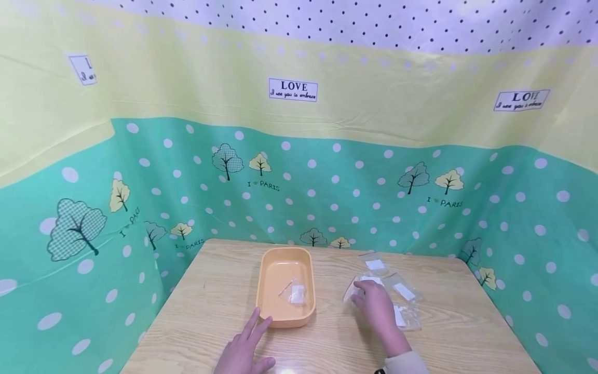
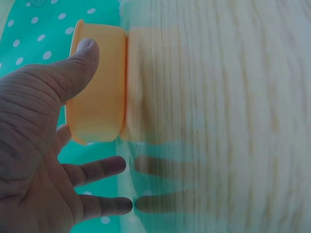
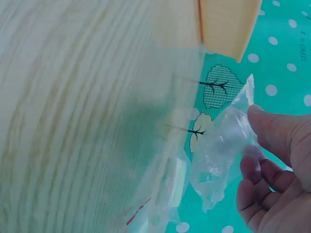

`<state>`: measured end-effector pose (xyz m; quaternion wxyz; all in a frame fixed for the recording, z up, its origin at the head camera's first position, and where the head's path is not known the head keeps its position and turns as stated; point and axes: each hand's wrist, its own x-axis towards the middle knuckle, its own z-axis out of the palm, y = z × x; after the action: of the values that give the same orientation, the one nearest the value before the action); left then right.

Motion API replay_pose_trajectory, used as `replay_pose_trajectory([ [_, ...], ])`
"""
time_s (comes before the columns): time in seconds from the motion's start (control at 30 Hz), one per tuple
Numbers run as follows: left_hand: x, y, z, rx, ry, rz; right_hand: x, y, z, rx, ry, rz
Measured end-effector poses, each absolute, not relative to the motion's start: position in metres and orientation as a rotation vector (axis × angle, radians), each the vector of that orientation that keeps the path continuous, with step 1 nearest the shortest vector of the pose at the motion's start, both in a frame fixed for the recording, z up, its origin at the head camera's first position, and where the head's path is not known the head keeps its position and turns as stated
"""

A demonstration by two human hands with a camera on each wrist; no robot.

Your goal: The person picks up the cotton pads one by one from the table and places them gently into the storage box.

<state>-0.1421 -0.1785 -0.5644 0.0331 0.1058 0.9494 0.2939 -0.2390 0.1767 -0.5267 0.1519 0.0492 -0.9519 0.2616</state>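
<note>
My right hand [image 1: 377,309] pinches a small clear plastic zip bag [image 3: 221,145] between thumb and fingers, over the right part of the table. Around and under this hand lie more clear zip bags with white labels: one at the back [image 1: 374,264], a bag to the right [image 1: 404,292] and a bag partly behind the wrist [image 1: 411,318]. My left hand [image 1: 240,350] has its fingers spread by the near left corner of an orange rectangular tray [image 1: 263,280]. A single clear bag [image 1: 296,294] with a white label lies inside the tray.
The wooden table [image 1: 196,311] carries the tray left of centre and the bags to its right. A green and yellow patterned curtain [image 1: 299,192] hangs behind the table and along both sides.
</note>
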Motion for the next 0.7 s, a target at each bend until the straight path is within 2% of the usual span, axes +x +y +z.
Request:
replay_pose_trajectory([
  [0.7,-0.141,-0.179,-0.566,0.361,2.923,0.932,-0.231,0.153,-0.501,0.221,-2.525,0.966],
])
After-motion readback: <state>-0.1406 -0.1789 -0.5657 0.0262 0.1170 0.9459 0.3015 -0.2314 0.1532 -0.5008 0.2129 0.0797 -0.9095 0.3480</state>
